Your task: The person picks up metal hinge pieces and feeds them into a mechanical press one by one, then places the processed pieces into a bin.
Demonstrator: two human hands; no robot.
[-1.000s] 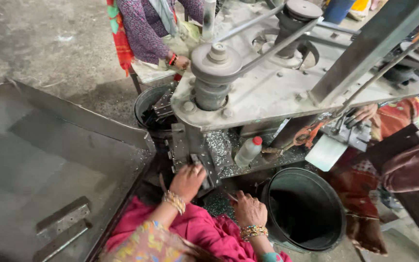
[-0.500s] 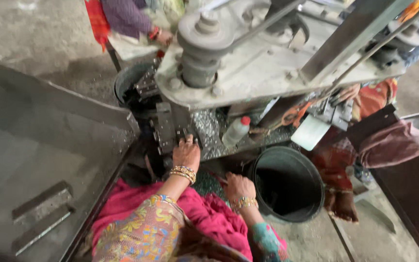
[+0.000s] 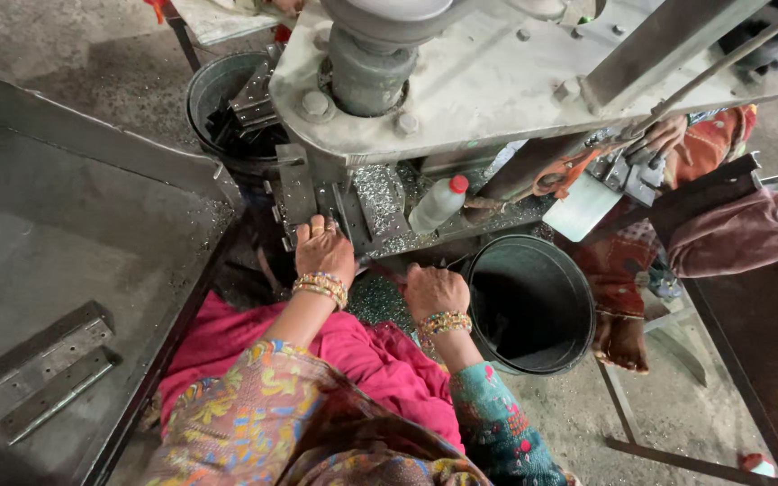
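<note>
- Grey press [image 3: 497, 81] fills the top, its head cut off.
- Left hand [image 3: 323, 252] lies flat, open, on a metal part [image 3: 297, 193].
- Right hand [image 3: 434, 290] is curled; its fingers and any hold are hidden.

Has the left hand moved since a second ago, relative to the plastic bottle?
Cannot tell of any real move: the left hand rests at the machine's lower metal block, left of the white plastic bottle, as before; the camera shifted.

Grey slotted metal press bed [image 3: 317, 202], littered with shavings, apparently flat under left hand [image 3: 324, 252].
</note>
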